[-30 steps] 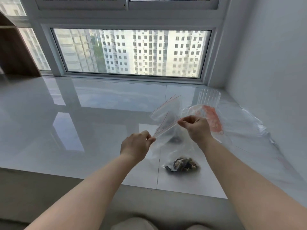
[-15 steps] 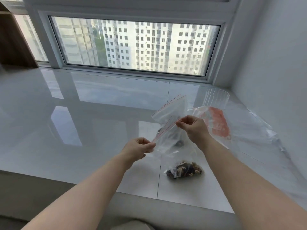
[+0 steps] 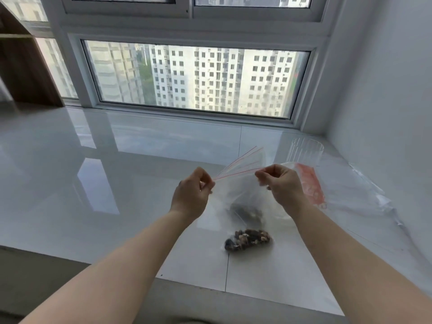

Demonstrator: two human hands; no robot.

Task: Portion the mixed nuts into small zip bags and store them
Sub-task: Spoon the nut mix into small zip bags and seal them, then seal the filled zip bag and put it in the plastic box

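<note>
high-rise flat: tiled window ledge (image 3: 117, 183)

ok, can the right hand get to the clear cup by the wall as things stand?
Probably not right away. The right hand is pinching the zip bags, as is the left hand. The clear cup stands just beyond it with nothing between them; it would need to let go first.

1 head view, looking forward and down, close above white sill (image 3: 117, 195)
</note>
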